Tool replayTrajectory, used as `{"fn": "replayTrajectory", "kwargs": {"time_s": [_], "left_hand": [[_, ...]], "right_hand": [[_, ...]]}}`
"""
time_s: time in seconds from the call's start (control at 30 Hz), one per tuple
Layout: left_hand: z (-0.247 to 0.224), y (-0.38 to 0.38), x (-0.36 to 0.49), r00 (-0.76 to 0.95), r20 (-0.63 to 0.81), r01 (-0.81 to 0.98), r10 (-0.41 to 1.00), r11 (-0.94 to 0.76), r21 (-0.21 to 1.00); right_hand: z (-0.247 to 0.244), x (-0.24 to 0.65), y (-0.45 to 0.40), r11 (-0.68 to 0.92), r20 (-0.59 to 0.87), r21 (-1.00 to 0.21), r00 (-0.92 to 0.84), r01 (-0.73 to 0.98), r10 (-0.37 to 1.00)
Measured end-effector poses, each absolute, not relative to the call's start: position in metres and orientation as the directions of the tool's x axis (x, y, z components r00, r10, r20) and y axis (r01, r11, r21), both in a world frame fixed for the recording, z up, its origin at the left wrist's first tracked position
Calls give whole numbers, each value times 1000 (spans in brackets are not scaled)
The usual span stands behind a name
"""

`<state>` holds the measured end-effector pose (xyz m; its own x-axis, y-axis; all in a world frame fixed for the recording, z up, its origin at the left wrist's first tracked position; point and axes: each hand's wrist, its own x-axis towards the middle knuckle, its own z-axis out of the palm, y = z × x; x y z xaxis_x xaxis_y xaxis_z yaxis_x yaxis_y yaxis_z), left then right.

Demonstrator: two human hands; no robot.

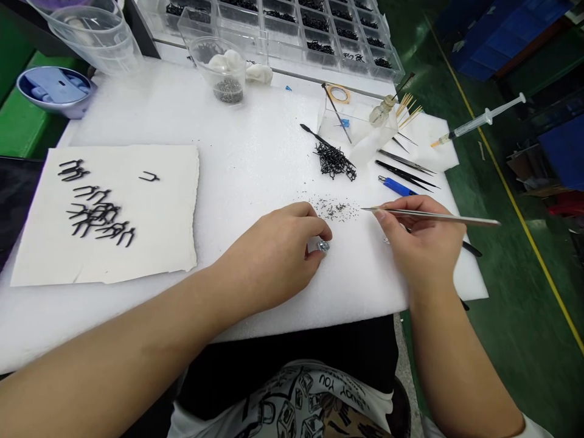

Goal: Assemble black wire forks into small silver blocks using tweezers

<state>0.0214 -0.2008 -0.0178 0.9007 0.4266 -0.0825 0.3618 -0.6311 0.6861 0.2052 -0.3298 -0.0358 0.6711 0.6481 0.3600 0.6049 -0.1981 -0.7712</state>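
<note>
Green floor (483, 243) with a yellow line across it lies beyond the worktop, which is covered by a white foam sheet (255, 158). On that sheet, just in front of the body, the left hand (278, 249) pinches a small silvery piece (323, 246) between thumb and fingers, the gap between them narrow, no wider than the piece. The right hand (424, 243) is closed in a pen-like grip on slim metal tweezers (474, 220), their tips pointing left beside a scatter of tiny dark bits (336, 210); whether the tips hold a bit is too small to tell. The silvery piece looks light and stiff, its shiny surface perhaps slippery, so a light pinch on its opposite sides should suit it. The bits look nearly weightless and easily flicked away, better taken by tweezer tips, gently and one at a time, than by fingers. The tweezers seem thin and springy, best held partway along the arms, with their fine points kept from being pressed hard. Behind the bits lies a tangled pile of black pieces (335, 161), likely light and apt to snag on each other; to the left, similar forked pieces (98, 213) rest on a rough-edged paper (159, 231).
</note>
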Motion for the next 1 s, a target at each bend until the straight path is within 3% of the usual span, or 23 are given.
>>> {"fn": "replayTrajectory", "kwargs": {"time_s": [0.1, 0.27, 0.43, 0.67, 1.0], "left_hand": [[-19, -202, 23, 902, -65, 352, 426, -643, 680], [-20, -206, 26, 910, -33, 335, 414, -685, 647], [-21, -212, 28, 916, -2, 334, 400, -763, 554], [-22, -214, 28, 924, 13, 328, 383, -807, 491], [-20, -214, 28, 923, -9, 336, 385, -794, 507]], "right_hand": [[-29, 186, -344, -140, 372, -794, 655, 592, 658], [-27, 156, -364, -17, 308, -835, 493, 550, 814], [-34, 151, -364, 21, 356, -767, 398, 641, 846], [-35, 153, -364, -4, 343, -801, 464, 599, 817], [-34, 149, -360, 0, 337, -860, 569, 510, 750]]}}
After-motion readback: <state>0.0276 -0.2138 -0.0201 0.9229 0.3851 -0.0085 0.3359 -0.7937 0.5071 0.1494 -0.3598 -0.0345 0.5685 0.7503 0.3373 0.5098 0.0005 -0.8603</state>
